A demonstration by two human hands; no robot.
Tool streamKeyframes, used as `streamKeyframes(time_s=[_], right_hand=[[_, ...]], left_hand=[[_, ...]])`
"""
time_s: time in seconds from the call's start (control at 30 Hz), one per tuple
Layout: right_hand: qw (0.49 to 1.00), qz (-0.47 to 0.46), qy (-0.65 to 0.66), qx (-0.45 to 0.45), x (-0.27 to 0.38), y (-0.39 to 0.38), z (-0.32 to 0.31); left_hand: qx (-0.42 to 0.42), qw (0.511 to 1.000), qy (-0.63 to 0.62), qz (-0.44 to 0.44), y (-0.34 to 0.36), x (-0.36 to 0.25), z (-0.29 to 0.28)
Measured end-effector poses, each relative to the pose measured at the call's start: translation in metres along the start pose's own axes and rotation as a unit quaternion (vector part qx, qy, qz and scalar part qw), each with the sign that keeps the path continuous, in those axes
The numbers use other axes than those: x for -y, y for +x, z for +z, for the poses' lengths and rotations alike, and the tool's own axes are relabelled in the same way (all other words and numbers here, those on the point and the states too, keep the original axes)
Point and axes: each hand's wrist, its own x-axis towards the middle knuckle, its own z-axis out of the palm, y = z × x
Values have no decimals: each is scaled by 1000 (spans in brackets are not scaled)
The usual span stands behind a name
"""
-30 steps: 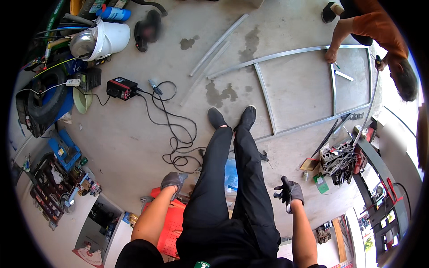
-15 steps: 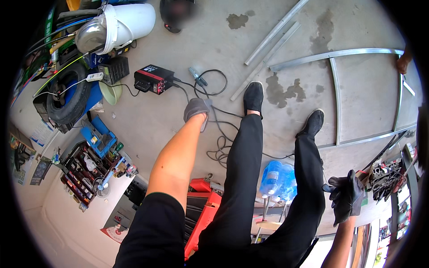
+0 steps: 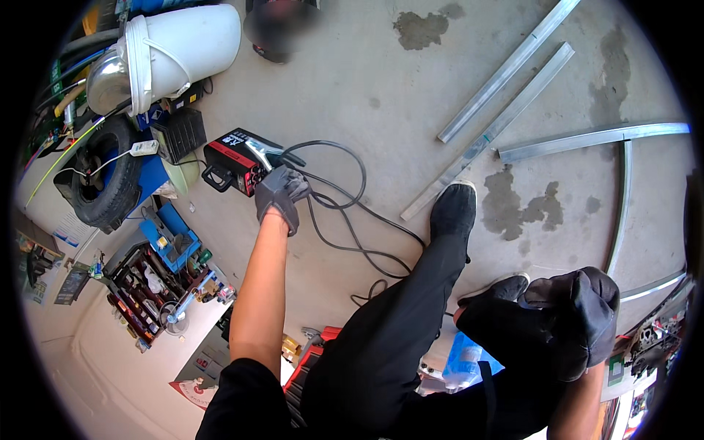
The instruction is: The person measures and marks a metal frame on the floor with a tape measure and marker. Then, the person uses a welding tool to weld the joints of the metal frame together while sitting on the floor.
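Observation:
My left hand (image 3: 282, 194), in a grey work glove, is closed on a silver welding ground clamp (image 3: 259, 155). The clamp sticks out past the fingers, over a black and red welding machine (image 3: 231, 161) on the floor. Black cable (image 3: 359, 165) loops from beside the hand across the concrete. My right hand (image 3: 576, 315), in a dark glove, is close to the camera at my bent right knee. Its fingers are turned away and hard to make out.
Two loose metal bars (image 3: 510, 70) lie ahead, with a welded metal frame (image 3: 623, 198) to the right. At the left are a white bucket (image 3: 187, 51), a tire (image 3: 110, 176) and a tool rack (image 3: 143, 286). Blue-wrapped bottles (image 3: 466, 363) are behind my legs.
My left hand has taken up the clamp from the floor and moved it left to the welding machine. My right hand has come up nearer the camera and my right leg has bent.

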Motion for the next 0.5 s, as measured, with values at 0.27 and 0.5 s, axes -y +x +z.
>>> streamKeyframes(time_s=[0.27, 0.5], right_hand=[[893, 241, 342, -164, -32, 26, -60], [899, 237, 330, -163, -46, -24, -69]], left_hand=[[-147, 613, 561, 537, -104, -41, 149], [43, 591, 626, 507, -196, -135, 191]])
